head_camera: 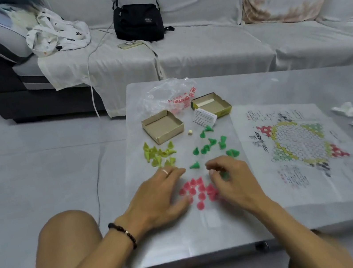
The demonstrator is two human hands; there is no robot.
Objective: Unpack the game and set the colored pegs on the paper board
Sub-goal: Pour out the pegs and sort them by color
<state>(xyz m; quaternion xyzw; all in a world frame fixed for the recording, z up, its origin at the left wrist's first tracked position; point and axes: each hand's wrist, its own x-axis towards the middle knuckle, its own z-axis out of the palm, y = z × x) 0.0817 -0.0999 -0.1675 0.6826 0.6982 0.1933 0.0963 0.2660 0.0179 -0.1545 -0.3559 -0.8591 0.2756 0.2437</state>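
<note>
head view, low table (324,212): box halves both open, pegs lying in three sorted lots on the table left of the paper board (299,146), namely yellow pegs (159,156), green pegs (210,145) and pink pegs (197,190), none on the board yet. left hand (157,195) rests loosely curled beside the pink lot, holding nothing i can make out; right hand (232,178) curls round what looks like a green peg, blurred. step judged: sorting nearly done, placing not begun; next calls for carrying pegs right to the board's matching coloured corners.
</note>
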